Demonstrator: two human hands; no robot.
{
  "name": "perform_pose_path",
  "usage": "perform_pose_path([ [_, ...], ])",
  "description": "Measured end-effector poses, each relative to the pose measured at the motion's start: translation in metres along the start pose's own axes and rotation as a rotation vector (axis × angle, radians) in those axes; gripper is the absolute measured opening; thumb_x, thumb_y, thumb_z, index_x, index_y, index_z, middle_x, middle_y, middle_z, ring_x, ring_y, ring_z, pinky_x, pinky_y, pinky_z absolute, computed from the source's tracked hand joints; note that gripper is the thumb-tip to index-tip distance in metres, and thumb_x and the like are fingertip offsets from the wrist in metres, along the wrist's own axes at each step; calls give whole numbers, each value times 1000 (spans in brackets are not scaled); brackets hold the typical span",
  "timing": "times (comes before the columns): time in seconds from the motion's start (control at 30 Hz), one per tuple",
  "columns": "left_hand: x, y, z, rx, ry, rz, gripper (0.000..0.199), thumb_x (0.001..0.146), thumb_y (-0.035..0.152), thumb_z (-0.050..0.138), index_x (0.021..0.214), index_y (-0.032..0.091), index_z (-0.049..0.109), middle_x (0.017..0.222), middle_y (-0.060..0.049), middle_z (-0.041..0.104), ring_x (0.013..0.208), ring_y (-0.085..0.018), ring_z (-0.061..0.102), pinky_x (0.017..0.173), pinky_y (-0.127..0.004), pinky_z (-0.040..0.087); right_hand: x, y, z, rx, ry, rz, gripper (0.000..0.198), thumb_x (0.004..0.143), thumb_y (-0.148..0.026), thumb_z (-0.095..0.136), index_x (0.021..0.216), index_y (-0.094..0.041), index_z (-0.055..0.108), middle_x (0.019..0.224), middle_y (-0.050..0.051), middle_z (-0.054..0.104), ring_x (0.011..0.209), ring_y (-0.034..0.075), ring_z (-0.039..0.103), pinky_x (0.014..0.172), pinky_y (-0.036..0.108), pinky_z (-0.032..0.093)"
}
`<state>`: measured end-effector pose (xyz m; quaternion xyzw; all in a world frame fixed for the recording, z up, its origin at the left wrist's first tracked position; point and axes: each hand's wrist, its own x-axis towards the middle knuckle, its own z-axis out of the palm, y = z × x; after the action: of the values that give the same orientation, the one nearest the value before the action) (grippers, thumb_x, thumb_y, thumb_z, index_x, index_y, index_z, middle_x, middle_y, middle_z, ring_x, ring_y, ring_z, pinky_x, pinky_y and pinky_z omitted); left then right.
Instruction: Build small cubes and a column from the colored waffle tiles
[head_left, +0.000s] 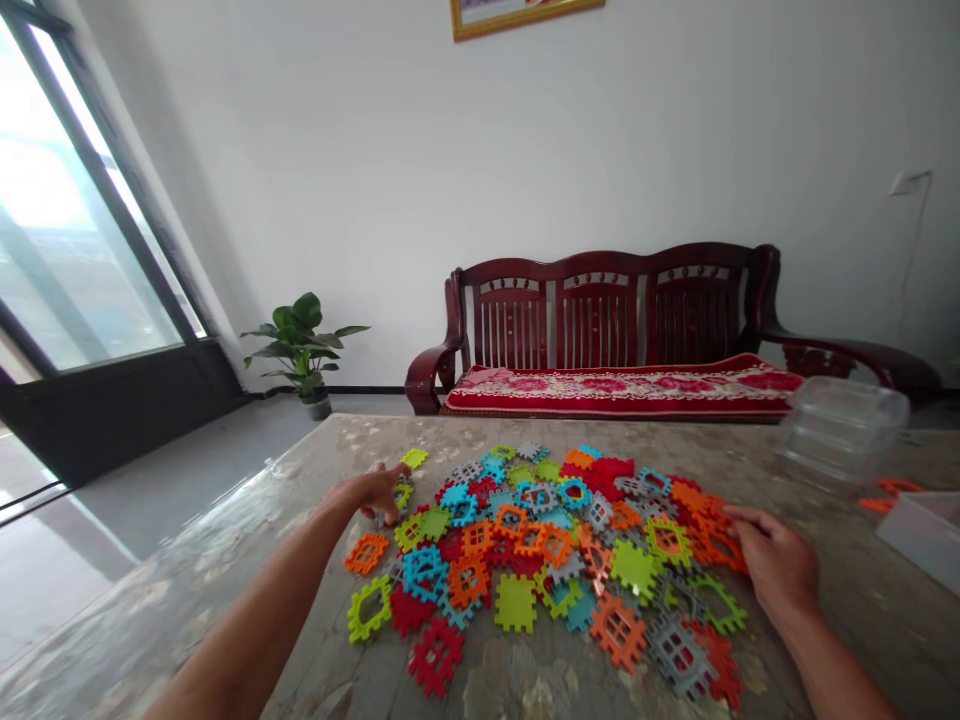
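Observation:
A spread-out heap of interlocking plastic tiles (515, 603) lies on the table, in lime green, orange, red, blue and grey. Many have notched edges and some have window-like cut-outs. My left hand (377, 492) rests at the heap's left edge, fingers apart and bent down beside a green tile (403, 496). Another green tile (414, 458) lies just beyond its fingertips. On the right side, my right hand (780, 560) reaches in with its fingers stretched out, touching the orange tiles (721, 548). Its lower fingers are partly hidden.
The patterned tabletop (225, 560) carries a clear plastic box (844, 430) at the back right and a translucent container (926, 535) near the right edge. Orange pieces (889, 492) lie between them. Behind the table stand a dark wooden bench (600, 310) and a potted plant (304, 345).

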<state>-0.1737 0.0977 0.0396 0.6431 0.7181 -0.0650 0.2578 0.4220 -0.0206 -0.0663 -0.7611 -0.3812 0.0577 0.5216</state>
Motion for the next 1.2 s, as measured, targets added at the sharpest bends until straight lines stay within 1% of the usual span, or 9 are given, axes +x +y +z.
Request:
perform_pose_path([
  [0.13, -1, 4, -1, -84, 11, 1, 88, 49, 13, 69, 132, 30, 45, 147, -17, 34, 82, -21, 68, 52, -24, 55, -2, -7, -1, 54, -37, 124, 39, 68, -35, 51, 95, -19, 75, 70, 5, 73, 72, 26, 68, 61, 31, 45],
  [0.33, -6, 9, -2, -225, 72, 2, 87, 46, 14, 71, 129, 27, 47, 138, -18, 46, 82, -23, 66, 53, -28, 56, -5, -18, -5, 63, -34, 143, 38, 65, -35, 51, 90, -19, 75, 68, 5, 73, 73, 26, 68, 61, 32, 45],
  [0.47, -9, 16, -4, -354, 90, 40, 92, 51, 15, 70, 137, 27, 40, 109, -9, 62, 71, -18, 64, 56, -28, 55, -4, -17, -4, 67, -36, 127, 39, 65, -35, 51, 90, -19, 76, 67, 5, 73, 70, 26, 68, 59, 32, 44],
  [0.6, -12, 33, 0, -477, 82, 123, 79, 60, 18, 67, 136, 20, 43, 86, -1, 64, 69, -14, 63, 64, -26, 54, -5, -18, -4, 89, -42, 151, 39, 64, -35, 51, 90, -18, 76, 66, 5, 73, 68, 26, 68, 57, 31, 44],
  [0.7, -11, 43, 8, -576, 75, 268, 63, 65, 28, 70, 126, 20, 56, 96, -4, 67, 83, -17, 66, 73, -29, 56, -7, -20, -4, 114, -40, 128, 39, 64, -35, 51, 89, -18, 75, 67, 5, 73, 70, 25, 68, 58, 30, 45],
  [0.8, -9, 37, 18, -597, 277, 387, 59, 69, 47, 69, 121, 20, 63, 109, -8, 68, 94, -22, 67, 82, -35, 55, -9, -20, -4, 128, -13, 104, 38, 63, -35, 51, 86, -18, 75, 65, 6, 73, 69, 26, 68, 58, 30, 45],
  [0.97, -8, -3, 46, -389, 655, 183, 59, 73, 58, 62, 120, 22, 64, 130, -14, 60, 130, -36, 47, 107, -51, 38, -6, -17, -3, 42, -37, 71, 38, 64, -38, 49, 87, -20, 75, 70, 6, 74, 66, 26, 66, 58, 32, 45],
  [1.07, -8, -15, 63, -296, 645, 11, 59, 82, 60, 50, 129, 26, 60, 136, -14, 58, 137, -37, 40, 110, -58, 30, -5, -17, 0, -49, -43, -27, 40, 67, -40, 47, 91, -21, 74, 83, 8, 75, 70, 25, 66, 62, 34, 47],
  [1.2, -1, 10, 69, -403, 597, 39, 56, 84, 51, 48, 130, 21, 59, 137, -15, 58, 137, -36, 40, 113, -55, 24, -7, -21, 7, -213, -79, -325, 46, 80, -43, 39, 103, -19, 70, 106, 12, 72, 96, 28, 65, 84, 40, 49],
])
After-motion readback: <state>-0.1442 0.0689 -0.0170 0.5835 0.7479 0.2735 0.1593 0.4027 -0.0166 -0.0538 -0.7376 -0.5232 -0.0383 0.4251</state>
